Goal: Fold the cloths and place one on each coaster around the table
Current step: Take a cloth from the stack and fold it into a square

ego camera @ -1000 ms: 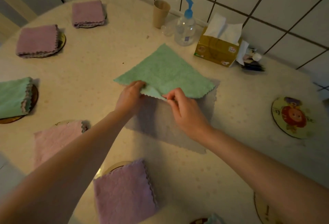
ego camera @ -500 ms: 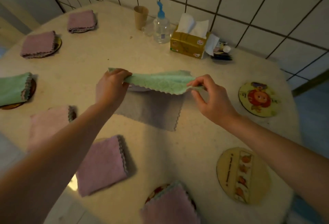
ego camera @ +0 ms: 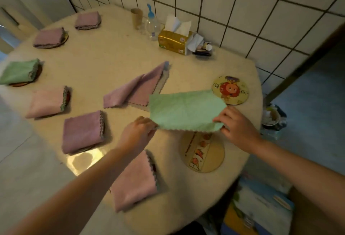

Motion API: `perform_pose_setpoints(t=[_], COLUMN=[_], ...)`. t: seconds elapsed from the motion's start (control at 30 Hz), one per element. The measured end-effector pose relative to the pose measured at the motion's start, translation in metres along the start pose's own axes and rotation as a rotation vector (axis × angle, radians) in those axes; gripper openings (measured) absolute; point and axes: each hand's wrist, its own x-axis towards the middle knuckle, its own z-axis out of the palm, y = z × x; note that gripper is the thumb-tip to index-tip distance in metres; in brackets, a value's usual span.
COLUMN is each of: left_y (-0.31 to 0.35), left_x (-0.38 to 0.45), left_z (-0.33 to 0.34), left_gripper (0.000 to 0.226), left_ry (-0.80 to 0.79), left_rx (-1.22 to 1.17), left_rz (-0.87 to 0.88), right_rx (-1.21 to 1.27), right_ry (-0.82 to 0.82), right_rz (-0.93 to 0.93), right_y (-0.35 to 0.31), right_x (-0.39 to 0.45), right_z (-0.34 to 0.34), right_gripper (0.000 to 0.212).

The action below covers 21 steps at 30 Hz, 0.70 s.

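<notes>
Two bare coasters waiting, green cloth now halved and moving right

Holding the green cloth (ego camera: 185, 110) in the air, folded in half now, not spread flat on the pink cloth (ego camera: 138, 89) as a second ago. Carrying it rightward, over the near edge of the surface (ego camera: 104, 61), just above the fruit coaster (ego camera: 202, 151) and near the cartoon coaster (ego camera: 230, 90). Probably needing one more fold before setting down. Left hand (ego camera: 138, 132) reaching forward, fingers pinching the near left corner. Right hand (ego camera: 237, 124) likewise extended, fingers clenched on the near right corner. Pulling the near edge taut between both.
</notes>
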Motion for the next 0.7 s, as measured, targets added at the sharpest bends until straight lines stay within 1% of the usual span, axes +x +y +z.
perform_pose_setpoints(t=[0.1, 0.17, 0.27, 0.33, 0.4, 0.43, 0.47, 0.53, 0.6, 0.63, 0.7], left_y=[0.030, 0.044, 0.052, 0.047, 0.040, 0.038, 0.035, 0.034, 0.033, 0.031, 0.026], left_x=[-0.037, -0.055, -0.071, -0.073, -0.072, -0.069, -0.065, -0.055, -0.043, -0.038, -0.028], left_z=[0.015, 0.018, 0.018, 0.019, 0.022, 0.022, 0.023, 0.024, 0.027, 0.030, 0.039], left_gripper=[0.029, 0.029, 0.029, 0.031, 0.030, 0.024, 0.018, 0.016, 0.019, 0.020, 0.018], left_ry=[-0.134, -0.237, -0.349, -0.459, -0.532, -0.550, -0.550, -0.500, -0.372, -0.294, -0.163], left_rx=[-0.008, 0.019, 0.132, 0.168, 0.112, 0.041, -0.040, -0.245, -0.483, -0.600, -0.802], left_rz=[0.083, 0.093, 0.000, -0.080, -0.170, -0.212, -0.246, -0.345, -0.517, -0.614, -0.778], right_rx=[-0.003, -0.018, 0.001, 0.008, 0.037, 0.072, 0.121, 0.264, 0.469, 0.560, 0.689], right_ry=[-0.092, -0.159, -0.221, -0.235, -0.225, -0.217, -0.210, -0.190, -0.180, -0.148, -0.031], right_rz=[-0.037, -0.055, -0.064, -0.076, -0.037, 0.015, 0.083, 0.256, 0.464, 0.539, 0.662], right_y=[0.009, 0.010, 0.008, 0.007, 0.009, 0.011, 0.013, 0.020, 0.027, 0.031, 0.035], right_x=[-0.050, -0.077, -0.103, -0.111, -0.114, -0.112, -0.109, -0.099, -0.086, -0.078, -0.062], right_z=[0.010, 0.017, 0.023, 0.024, 0.025, 0.026, 0.025, 0.025, 0.024, 0.023, 0.020], right_gripper=[0.032, 0.032, 0.024, 0.018, 0.013, 0.012, 0.013, 0.020, 0.020, 0.015, 0.007])
